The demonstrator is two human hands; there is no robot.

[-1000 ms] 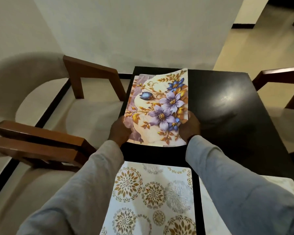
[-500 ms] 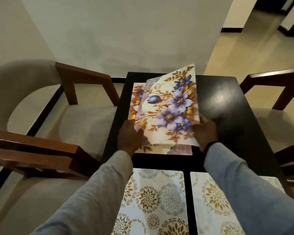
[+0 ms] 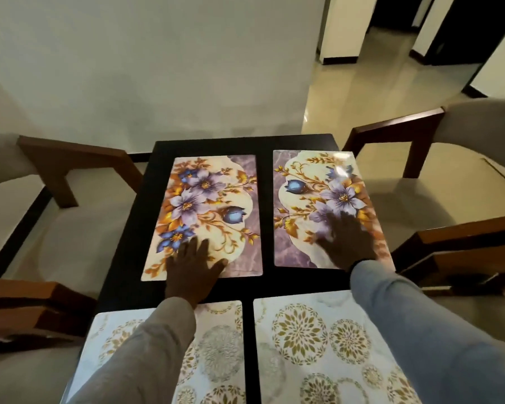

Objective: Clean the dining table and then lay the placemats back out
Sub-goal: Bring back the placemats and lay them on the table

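Flat hands on two floral placemats, side by side.

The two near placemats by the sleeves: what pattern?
Gold and grey round floral medallions on white marble-look placemats, head view.

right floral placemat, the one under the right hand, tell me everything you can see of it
The right floral placemat is a thin, glossy rectangle, plastic by its sheen, printed with purple and blue flowers, gold leaves and vines on cream, with purple marbled corners. It lies flat on the black table, long side running away from the camera, at the far right. A dark gap separates it from the left floral placemat and from the gold-medallion placemat nearer the camera. The right hand presses flat on its near right part, fingers spread.
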